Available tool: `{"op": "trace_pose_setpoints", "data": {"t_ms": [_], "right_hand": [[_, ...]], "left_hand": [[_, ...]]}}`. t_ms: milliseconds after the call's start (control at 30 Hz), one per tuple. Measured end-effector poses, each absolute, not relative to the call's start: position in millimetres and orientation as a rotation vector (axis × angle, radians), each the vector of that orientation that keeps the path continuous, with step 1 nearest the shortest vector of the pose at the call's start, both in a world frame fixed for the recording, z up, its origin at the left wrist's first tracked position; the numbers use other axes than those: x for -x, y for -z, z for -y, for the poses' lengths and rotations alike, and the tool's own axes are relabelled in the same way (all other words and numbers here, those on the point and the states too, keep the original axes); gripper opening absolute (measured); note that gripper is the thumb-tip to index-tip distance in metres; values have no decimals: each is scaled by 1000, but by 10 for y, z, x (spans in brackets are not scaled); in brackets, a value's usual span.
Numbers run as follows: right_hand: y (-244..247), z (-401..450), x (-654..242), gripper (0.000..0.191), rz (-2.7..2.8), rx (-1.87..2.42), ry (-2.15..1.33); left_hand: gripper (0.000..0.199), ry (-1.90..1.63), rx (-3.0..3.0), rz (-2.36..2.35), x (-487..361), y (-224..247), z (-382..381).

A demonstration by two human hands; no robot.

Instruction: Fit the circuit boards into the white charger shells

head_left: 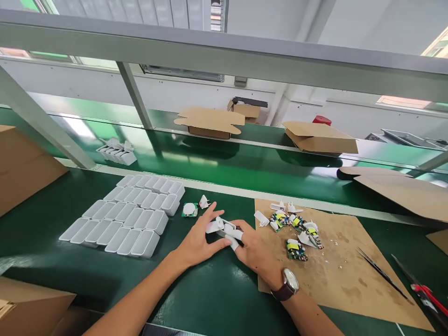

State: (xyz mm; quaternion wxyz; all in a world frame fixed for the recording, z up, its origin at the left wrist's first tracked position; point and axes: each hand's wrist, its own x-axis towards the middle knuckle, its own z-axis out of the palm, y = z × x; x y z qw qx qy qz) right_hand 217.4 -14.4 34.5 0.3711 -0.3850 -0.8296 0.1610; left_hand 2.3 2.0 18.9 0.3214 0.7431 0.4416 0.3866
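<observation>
Near the middle of the green table, my left hand (201, 240) and my right hand (254, 245) meet around a white plastic housing (224, 227). My left thumb and fingers hold its left side. White covers sit on the fingertips of my right hand, which grips the right side. Just beyond my left hand lies a green circuit board with a round white part (189, 209), beside a small white plug piece (204, 201). Rows of white rectangular cases (119, 214) stand to the left. Several circuit boards with yellow parts (296, 249) lie to the right.
Brown cardboard sheet (339, 275) on the right bears tweezers (383, 274); red-handled pliers (425, 294) lie beside it. Behind the table runs a green conveyor (196, 158) with white pieces (117, 151) and cardboard boxes (318, 137). Cardboard boxes (28, 168) stand left.
</observation>
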Motion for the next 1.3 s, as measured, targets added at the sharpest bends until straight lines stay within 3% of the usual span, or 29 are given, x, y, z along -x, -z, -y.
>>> {"op": "trace_pose_setpoints", "data": {"t_ms": [300, 667, 767, 867, 1033, 1300], "right_hand": [[-273, 118, -2191, 44, 2092, 948, -324], [-224, 116, -2187, 46, 2102, 1007, -324], [-235, 105, -2157, 40, 1981, 1049, -537], [-222, 93, -2104, 32, 1606, 1137, -992], [-225, 141, -2014, 43, 1007, 1032, -1671], [-239, 184, -1961, 47, 1005, 974, -1740]], "left_hand": [[102, -1157, -1924, -1123, -41, -214, 20], [74, -1094, -1864, -1101, -73, -81, -46], [82, -1065, -1894, -1086, -62, -49, -44], [99, -1080, -2003, -1033, -74, -61, -7], [85, -1301, -2127, -1004, -166, -131, 76], [80, -1340, -2135, -1052, -180, -184, 94]]}}
